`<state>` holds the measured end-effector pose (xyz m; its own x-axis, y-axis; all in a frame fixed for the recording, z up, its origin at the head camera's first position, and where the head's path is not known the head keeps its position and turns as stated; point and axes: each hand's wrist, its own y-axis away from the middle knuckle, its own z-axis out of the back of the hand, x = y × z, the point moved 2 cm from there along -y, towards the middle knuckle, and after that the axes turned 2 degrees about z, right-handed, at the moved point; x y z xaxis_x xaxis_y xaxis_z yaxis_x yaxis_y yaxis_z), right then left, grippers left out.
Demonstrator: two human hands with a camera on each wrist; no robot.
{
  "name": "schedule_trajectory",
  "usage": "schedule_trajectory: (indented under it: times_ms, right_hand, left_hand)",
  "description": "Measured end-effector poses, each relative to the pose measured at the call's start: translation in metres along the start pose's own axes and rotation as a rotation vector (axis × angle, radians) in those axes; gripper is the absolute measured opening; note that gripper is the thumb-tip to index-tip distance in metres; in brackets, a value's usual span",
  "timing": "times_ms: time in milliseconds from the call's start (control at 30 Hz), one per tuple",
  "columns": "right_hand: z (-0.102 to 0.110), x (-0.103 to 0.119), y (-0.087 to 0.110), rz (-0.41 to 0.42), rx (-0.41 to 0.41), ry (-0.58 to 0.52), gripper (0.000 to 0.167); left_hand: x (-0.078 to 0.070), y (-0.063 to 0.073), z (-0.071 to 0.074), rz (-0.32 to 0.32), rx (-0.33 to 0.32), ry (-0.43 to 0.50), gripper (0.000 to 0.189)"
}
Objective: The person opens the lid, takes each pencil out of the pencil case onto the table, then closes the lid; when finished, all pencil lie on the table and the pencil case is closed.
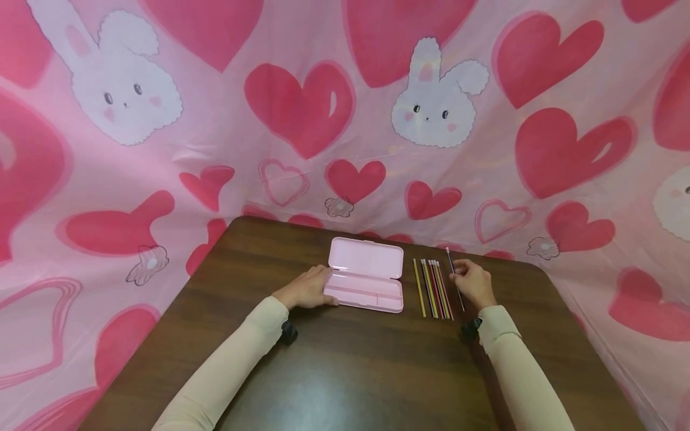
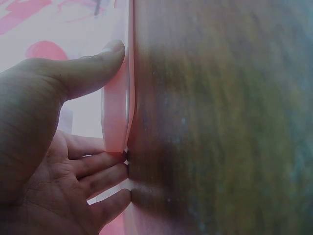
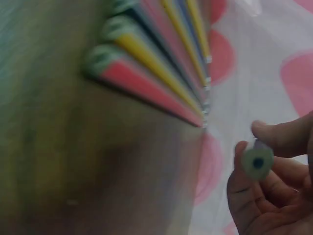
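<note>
A pink pencil case (image 1: 363, 292) lies with its lid (image 1: 366, 257) folded back on the table. My left hand (image 1: 308, 288) rests at the case's left end. In the left wrist view, that thumb (image 2: 98, 68) lies along the case's front wall, and the relaxed fingers (image 2: 105, 171) reach past its end to the tabletop. To the right of the row of pencils, my right hand (image 1: 474, 282) pinches a dark pencil (image 1: 451, 261) between thumb and fingers. The right wrist view shows this pencil's end (image 3: 257, 163) head-on, with a dark core.
Several striped pencils (image 1: 438, 290) in yellow, red and dark colours lie side by side between the case and my right hand. A yellow pencil (image 1: 418, 287) sits slightly apart on their left. Behind the wooden table (image 1: 334, 371) hangs a pink heart-and-rabbit cloth (image 1: 372, 126).
</note>
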<state>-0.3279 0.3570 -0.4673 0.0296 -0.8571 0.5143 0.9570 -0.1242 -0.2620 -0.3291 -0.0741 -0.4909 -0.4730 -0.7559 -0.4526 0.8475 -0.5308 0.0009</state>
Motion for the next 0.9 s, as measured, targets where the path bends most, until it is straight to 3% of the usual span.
schedule_trajectory:
  times_ms: [300, 467, 733, 800, 900]
  right_hand:
    - [-0.015, -0.011, 0.001, -0.002, 0.122, 0.102, 0.035]
    - [-0.016, -0.009, 0.002, -0.004, 0.141, 0.106, 0.033]
    - [-0.018, -0.008, 0.003, -0.091, 0.239, 0.032, 0.035]
    - [-0.018, -0.008, 0.003, -0.103, 0.231, -0.004, 0.034]
    - [-0.015, -0.004, 0.001, -0.082, 0.118, -0.017, 0.030]
  left_hand:
    - [-0.001, 0.002, 0.000, -0.007, -0.001, 0.031, 0.080]
    - [-0.002, 0.002, 0.003, -0.010, 0.003, 0.015, 0.083]
    - [0.000, 0.001, 0.001, -0.005, 0.002, 0.005, 0.083]
    - [0.000, 0.001, 0.001, -0.005, 0.001, 0.006, 0.082]
    - [0.000, 0.000, 0.000, -0.009, -0.001, 0.015, 0.081]
